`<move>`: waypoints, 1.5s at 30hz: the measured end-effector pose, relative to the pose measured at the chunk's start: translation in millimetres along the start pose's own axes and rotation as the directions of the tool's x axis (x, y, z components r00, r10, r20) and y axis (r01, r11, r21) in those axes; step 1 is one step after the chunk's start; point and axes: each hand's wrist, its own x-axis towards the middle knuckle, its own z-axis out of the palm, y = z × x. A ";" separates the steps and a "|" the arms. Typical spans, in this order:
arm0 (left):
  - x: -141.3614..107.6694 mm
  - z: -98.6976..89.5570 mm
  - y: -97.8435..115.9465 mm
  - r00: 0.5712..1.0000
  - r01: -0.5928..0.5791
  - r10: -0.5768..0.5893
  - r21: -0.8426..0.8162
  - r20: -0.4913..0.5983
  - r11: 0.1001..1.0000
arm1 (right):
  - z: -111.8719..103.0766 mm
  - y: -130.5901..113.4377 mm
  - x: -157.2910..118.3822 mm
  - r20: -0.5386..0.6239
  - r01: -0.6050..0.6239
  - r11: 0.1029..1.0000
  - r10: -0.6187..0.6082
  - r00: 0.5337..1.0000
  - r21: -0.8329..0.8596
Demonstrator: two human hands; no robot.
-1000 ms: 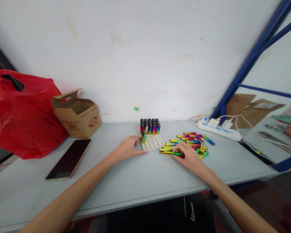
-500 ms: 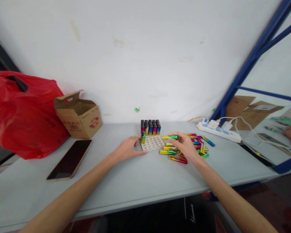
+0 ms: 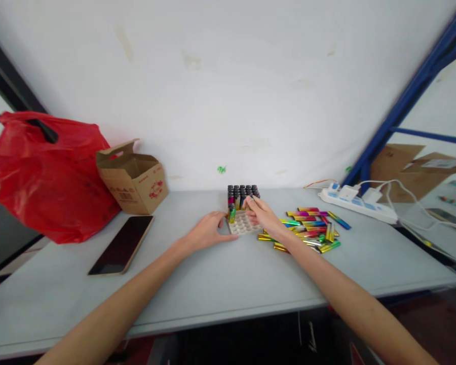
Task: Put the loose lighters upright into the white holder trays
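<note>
A white tray with round sockets [image 3: 242,226] lies on the table. Black-topped, colourful lighters [image 3: 243,190] stand upright in rows at its back, and a single green and yellow lighter [image 3: 232,214] stands at its left side. My left hand [image 3: 209,232] grips the tray's left front corner, thumb along the front edge and fingers at the left side. Above the tray, my right hand [image 3: 264,215] is closed in a pinch on another lighter, mostly hidden by the fingers. To the right lies a loose pile of shiny, multicoloured lighters [image 3: 313,223], partly behind my right wrist.
A dark phone [image 3: 121,245] lies on the left, in front of an open cardboard box [image 3: 135,182] and a red plastic bag [image 3: 53,177]. A white power strip [image 3: 357,203] with plugs and cables sits at the back right, near a blue metal frame [image 3: 399,111].
My right hand has moved left from the pile to over the tray, carrying a lighter. My left hand stays at the tray corner. The whole view has shifted slightly.
</note>
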 end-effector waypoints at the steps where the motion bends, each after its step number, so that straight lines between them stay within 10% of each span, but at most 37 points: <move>1: 0.2 -0.3 0.0 1.000 -0.002 0.002 0.004 0.004 1.000 | 1.2 2.3 -1.8 -0.027 -0.029 1.000 0.029 0.999 -0.010; 15: 0.5 -4.4 5.3 1.000 0.022 -0.022 0.019 0.011 1.000 | 7.3 7.2 -5.7 -0.188 -0.124 0.992 0.118 0.975 -0.019; 21: 0.5 -3.5 1.9 1.000 -0.005 0.004 0.014 0.024 1.000 | 0.1 5.8 -4.8 -0.070 0.076 0.974 -0.093 0.993 -0.214; 29: 1.3 -2.1 1.7 1.000 0.003 -0.003 0.016 0.019 1.000 | -1.2 6.7 -9.2 0.073 0.354 0.534 -0.476 0.876 -0.767; 37: 1.4 -0.9 0.2 1.000 0.014 -0.014 0.005 0.012 1.000 | 4.0 12.7 -8.2 0.121 0.289 0.532 -0.328 0.937 -0.796; 45: 2.1 -2.3 1.2 1.000 -0.009 0.009 0.012 0.003 1.000 | 18.9 4.9 -13.4 0.195 0.226 0.133 -0.214 0.957 -0.965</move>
